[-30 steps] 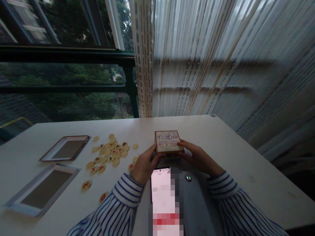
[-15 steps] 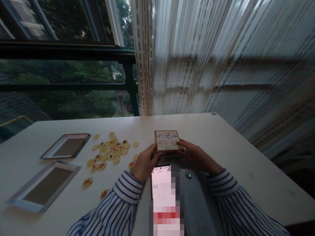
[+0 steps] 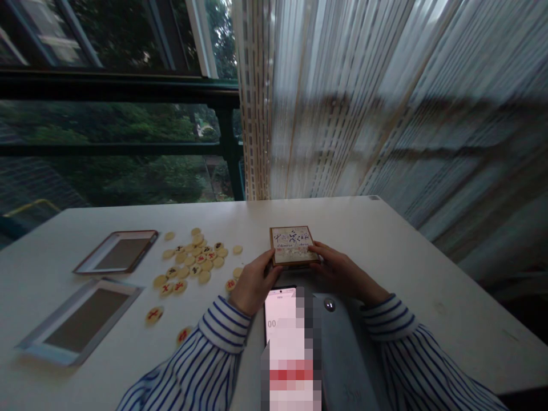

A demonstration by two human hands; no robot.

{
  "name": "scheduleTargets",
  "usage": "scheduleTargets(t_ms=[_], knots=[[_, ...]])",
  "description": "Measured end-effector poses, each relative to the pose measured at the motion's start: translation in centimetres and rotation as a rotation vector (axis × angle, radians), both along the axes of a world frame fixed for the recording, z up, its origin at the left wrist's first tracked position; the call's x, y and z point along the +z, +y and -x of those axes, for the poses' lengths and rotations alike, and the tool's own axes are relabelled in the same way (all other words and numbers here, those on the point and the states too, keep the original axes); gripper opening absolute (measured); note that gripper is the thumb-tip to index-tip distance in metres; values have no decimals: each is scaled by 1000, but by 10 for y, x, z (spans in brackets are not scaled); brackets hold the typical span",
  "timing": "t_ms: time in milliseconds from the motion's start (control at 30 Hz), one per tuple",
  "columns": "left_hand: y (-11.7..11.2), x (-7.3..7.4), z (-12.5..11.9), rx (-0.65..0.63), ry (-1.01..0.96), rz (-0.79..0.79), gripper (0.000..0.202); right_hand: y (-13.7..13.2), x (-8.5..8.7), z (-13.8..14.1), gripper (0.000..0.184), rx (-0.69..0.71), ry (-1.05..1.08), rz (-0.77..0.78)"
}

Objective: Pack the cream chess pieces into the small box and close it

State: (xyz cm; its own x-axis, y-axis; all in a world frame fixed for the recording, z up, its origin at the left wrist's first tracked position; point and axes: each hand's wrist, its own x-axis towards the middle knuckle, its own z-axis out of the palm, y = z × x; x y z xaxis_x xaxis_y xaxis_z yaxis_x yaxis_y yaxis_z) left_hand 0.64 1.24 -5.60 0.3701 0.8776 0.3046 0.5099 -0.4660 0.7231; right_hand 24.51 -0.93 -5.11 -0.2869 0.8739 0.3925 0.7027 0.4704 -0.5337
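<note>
Between my two hands is a small square Chinese chess box (image 3: 293, 246) with a printed lid and brown edges. My left hand (image 3: 254, 279) grips its left side, thumb at the near corner. On the right side, my right hand (image 3: 342, 271) holds it with the fingers against the edge. Left of the box, round wooden chess pieces (image 3: 194, 260) lie in a loose heap, some showing red or black characters. A few pieces, such as a red-marked piece (image 3: 154, 315), lie apart, nearer to me.
Two shallow rectangular trays or lids, one brown-rimmed (image 3: 148, 251) and one pale-rimmed (image 3: 79, 354), lie at the left of the white table (image 3: 428, 274). A lit phone (image 3: 280, 319) and a grey-blue case with a round snap (image 3: 342, 354) sit close in front of me. Curtains hang behind.
The view has shifted slightly. Both hands keep the same hold on the box, and the pieces and trays have not moved on the table.
</note>
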Motion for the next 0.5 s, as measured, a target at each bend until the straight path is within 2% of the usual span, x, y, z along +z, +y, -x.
scheduleTargets(t_ms=[500], knots=[[0,4,0,-36,11,-2,40,1,0,0,43,19,-27,23]])
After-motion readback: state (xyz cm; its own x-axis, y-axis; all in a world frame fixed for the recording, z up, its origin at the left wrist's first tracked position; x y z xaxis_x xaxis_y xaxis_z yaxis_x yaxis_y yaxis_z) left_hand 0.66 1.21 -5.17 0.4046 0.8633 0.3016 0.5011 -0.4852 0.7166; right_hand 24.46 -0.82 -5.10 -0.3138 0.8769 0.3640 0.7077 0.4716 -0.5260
